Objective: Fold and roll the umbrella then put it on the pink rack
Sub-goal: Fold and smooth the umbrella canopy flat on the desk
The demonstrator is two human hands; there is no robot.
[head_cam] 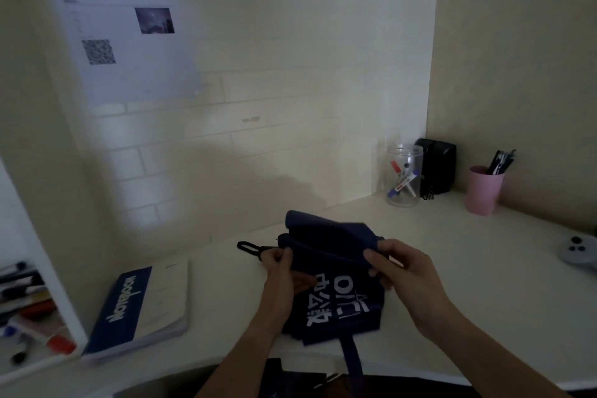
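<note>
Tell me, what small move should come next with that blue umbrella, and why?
Probably wrap the loose cloth round once more: both the left hand and the right hand hold the umbrella, whose printed cloth hangs loose and whose strap dangles unfastened.

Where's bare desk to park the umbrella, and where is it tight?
Bare desk: between the right hand and the pink cup; also between the notebook and the left hand. Tight: the back corner, where clear jar, black speaker and cup cluster; controller at right edge.
</note>
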